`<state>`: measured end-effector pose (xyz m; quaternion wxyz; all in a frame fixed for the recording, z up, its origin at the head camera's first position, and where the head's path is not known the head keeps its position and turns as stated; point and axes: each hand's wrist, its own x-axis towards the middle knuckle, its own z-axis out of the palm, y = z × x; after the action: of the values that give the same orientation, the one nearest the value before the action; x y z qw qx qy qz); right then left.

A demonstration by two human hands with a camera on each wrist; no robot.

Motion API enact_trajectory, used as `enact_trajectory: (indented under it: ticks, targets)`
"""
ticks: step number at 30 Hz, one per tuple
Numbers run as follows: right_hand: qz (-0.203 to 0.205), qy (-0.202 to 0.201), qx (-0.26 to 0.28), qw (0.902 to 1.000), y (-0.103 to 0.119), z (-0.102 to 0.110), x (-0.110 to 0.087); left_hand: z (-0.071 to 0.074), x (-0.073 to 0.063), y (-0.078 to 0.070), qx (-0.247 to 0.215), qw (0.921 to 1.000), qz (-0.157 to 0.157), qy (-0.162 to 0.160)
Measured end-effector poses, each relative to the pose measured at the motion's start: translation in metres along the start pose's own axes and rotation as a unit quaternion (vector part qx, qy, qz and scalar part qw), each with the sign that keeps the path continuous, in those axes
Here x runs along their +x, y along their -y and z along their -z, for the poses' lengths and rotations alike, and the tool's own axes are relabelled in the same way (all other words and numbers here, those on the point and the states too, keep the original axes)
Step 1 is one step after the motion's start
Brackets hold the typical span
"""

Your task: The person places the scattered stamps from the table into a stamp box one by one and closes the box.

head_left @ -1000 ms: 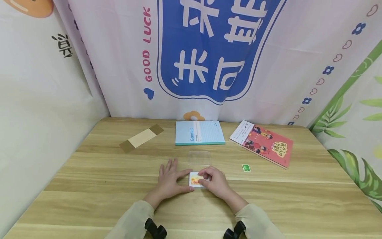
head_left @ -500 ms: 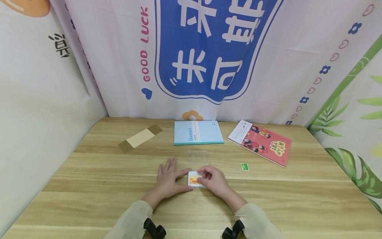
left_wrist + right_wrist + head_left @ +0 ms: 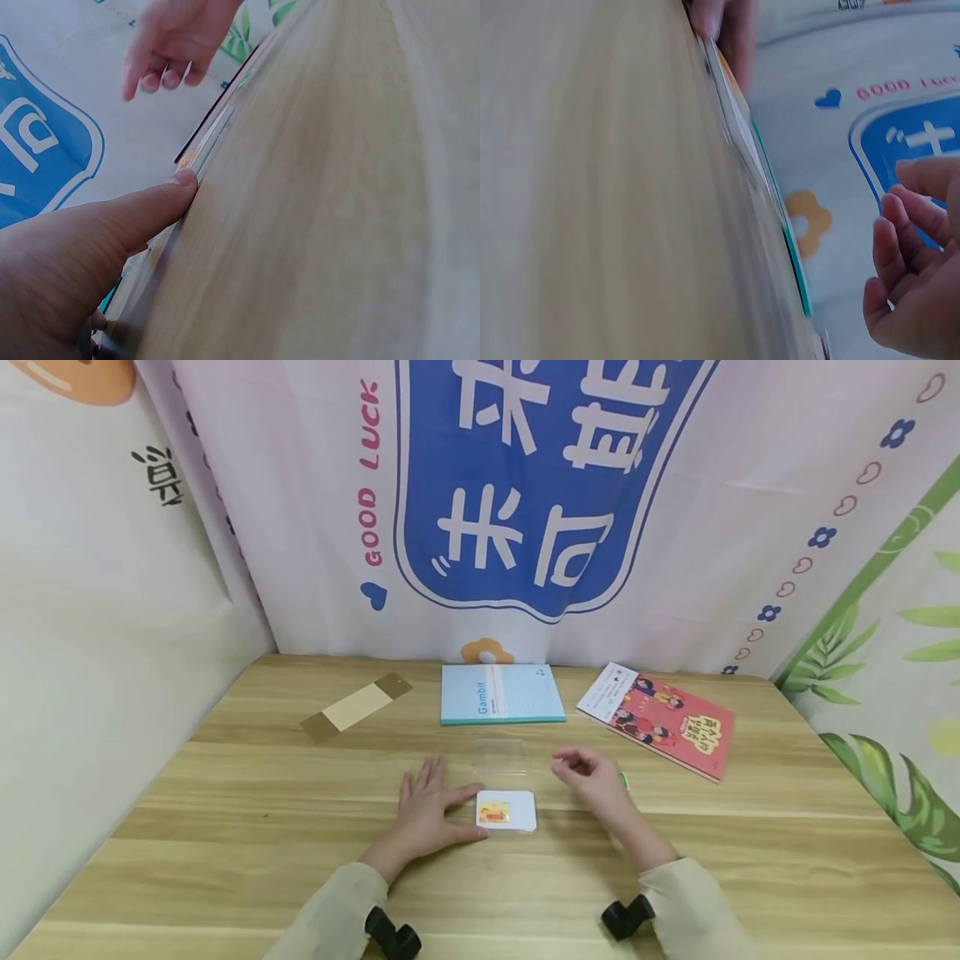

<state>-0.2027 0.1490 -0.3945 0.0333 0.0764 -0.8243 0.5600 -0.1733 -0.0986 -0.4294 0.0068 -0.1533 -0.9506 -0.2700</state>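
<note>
Your right hand (image 3: 596,781) has lifted off the white card (image 3: 522,810) and hangs beyond its right end, loosely curled, seemingly empty; the orange stamp-like picture (image 3: 493,812) on the card's left half looks placed, your spread left hand (image 3: 429,808) touching that end.

"What can be read in the head view's upper half?"

"GOOD LUCK in pink, running upward on the hanging cloth (image 3: 300,527). Right of it, 未来可期 in white on a blue panel (image 3: 540,468), partly cut by the top edge."

"And the black character, upper left?"

"It stands on the white wall covering (image 3: 90,552); I can't make it out."

"Lower down?"

"Gambit, on the light blue notebook (image 3: 525,693) at centre. The Chinese title on the red book (image 3: 663,727), right of centre, is too small."

"The right wrist view?"

"GOOD LUCK again, upper right, clipped by the edge."
</note>
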Motion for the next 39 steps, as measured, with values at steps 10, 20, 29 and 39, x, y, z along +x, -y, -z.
enact_trajectory:
  ticks: [10,20,29,39]
  targets:
    - [-0.007,-0.017,-0.084,0.9963,-0.032,0.062,0.001,0.0,0.0,0.0,0.0,1.0,-0.003,0.003]
    - [-0.005,-0.02,-0.1,0.9947,-0.064,0.081,-0.003,-0.002,0.0,0.001,0.004,1.0,-0.003,0.005]
    - [0.002,-0.011,-0.137,0.9906,-0.074,0.08,-0.003,-0.002,-0.001,0.002,0.0,1.0,-0.002,0.004]
    - [0.026,0.006,-0.196,0.9802,-0.075,0.078,0.0,-0.001,0.0,0.0,0.001,1.0,0.001,0.008]
